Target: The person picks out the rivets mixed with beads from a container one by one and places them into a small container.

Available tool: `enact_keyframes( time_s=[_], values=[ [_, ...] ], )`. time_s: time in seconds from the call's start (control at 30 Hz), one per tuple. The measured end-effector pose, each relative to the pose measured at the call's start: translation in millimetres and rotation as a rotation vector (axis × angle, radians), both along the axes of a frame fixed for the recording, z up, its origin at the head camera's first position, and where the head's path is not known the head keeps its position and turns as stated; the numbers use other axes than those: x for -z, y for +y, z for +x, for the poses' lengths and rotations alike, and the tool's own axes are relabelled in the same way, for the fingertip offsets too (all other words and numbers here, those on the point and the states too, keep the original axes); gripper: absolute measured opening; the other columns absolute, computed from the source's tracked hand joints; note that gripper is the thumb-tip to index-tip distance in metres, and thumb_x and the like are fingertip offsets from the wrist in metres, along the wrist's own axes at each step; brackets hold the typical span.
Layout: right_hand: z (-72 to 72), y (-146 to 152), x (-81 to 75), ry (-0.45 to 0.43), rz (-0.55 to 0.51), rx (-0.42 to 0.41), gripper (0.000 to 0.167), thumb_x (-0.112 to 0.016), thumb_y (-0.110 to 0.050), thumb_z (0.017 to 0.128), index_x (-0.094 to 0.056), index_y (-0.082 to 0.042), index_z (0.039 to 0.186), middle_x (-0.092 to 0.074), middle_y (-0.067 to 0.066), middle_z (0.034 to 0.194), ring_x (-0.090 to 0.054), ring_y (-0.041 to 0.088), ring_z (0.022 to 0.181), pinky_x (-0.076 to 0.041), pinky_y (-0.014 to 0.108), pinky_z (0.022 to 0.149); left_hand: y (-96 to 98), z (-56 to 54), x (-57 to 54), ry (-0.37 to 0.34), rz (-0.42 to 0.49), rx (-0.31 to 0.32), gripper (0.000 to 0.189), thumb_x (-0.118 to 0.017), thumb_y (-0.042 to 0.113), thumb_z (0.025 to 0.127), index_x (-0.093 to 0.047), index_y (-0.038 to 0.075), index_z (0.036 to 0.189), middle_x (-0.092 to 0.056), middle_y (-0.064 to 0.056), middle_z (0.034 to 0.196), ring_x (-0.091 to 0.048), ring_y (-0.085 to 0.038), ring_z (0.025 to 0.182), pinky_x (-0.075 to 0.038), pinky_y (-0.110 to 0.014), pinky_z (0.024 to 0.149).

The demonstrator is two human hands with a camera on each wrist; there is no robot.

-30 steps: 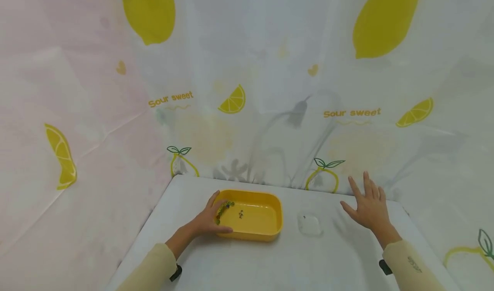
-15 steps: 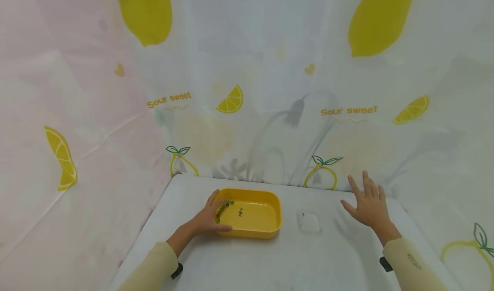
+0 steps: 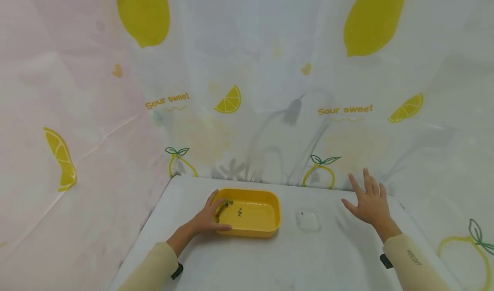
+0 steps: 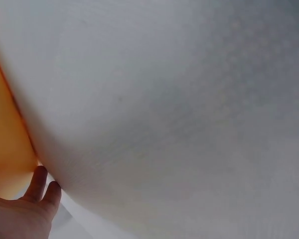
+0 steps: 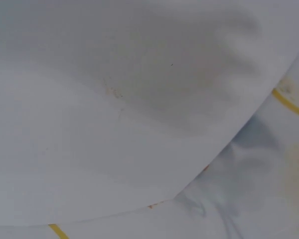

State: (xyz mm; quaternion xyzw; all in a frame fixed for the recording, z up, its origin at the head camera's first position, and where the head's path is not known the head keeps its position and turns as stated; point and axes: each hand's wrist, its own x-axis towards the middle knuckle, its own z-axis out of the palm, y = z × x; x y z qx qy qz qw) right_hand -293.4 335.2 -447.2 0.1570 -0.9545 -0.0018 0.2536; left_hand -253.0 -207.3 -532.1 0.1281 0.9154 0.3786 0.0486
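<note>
A shallow yellow plastic basin (image 3: 256, 219) stands on the white table. My left hand (image 3: 205, 219) holds its left end, with the thumb by the front wall and the fingers spread toward the far left corner. Small green and dark glass beads (image 3: 224, 206) line the inside along that end, partly covered by the fingers. A little cluster of tiny shiny pieces (image 3: 240, 212) lies near the middle of the basin floor. In the left wrist view, fingertips (image 4: 54, 187) show beside the orange-looking basin wall (image 4: 7, 134). Over the table's right side, my right hand (image 3: 371, 206) hovers with fingers spread, holding nothing.
Between the basin and the right hand sits a small clear square dish (image 3: 308, 220) with a dark speck in it. A lemon-print curtain (image 3: 247, 89) rises behind the white table (image 3: 247, 261) and along its sides. Only the right hand's shadow falls in the right wrist view.
The head view has shifted slightly. Both hands, the basin and the clear dish keep their places on and over the table.
</note>
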Motion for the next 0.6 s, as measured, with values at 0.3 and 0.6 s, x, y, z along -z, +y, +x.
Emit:
enact_keyframes(
  time_s=[0.3, 0.6],
  values=[
    [-10.6, -10.0, -6.2, -0.004, 0.017, -0.011, 0.092, -0.072, -0.044, 0.08, -0.026, -0.016, 0.154, -0.009, 0.029, 0.161, -0.025, 0.051, 0.136, -0.021, 0.075, 0.106, -2.0, -2.4, -0.8, 0.012, -0.021, 0.0, 0.104, -0.081, 0.063, 0.067, -0.036, 0.021, 0.151, 0.005, -0.008, 0.167, -0.025, -0.042, 0.147, -0.032, -0.064, 0.111],
    [-13.9, -15.9, -3.3, -0.043, 0.008, -0.008, 0.087, -0.066, -0.046, 0.086, -0.024, -0.016, 0.156, -0.009, 0.027, 0.162, -0.023, 0.052, 0.138, -0.016, 0.074, 0.108, -1.0, -2.2, 1.9, 0.008, -0.02, 0.013, 0.103, -0.081, 0.064, 0.068, -0.037, 0.021, 0.15, 0.006, -0.01, 0.167, -0.025, -0.043, 0.147, -0.033, -0.064, 0.111]
  ],
)
